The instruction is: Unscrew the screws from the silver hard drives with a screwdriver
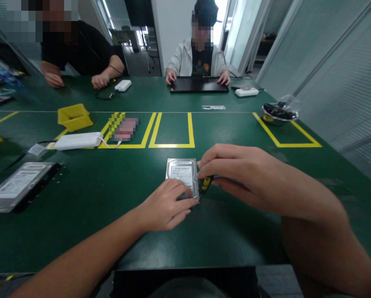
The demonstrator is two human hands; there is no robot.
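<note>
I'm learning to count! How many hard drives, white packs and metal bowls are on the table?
Hard drives: 2, a small drive and a large drive
White packs: 3, a near pack, a far left pack and a far right pack
Metal bowls: 1
Total: 6

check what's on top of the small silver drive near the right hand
The left hand rests over the near part of the silver drive; a white label shows beyond the fingers. Whatever the hand covers there cannot be seen.
</note>
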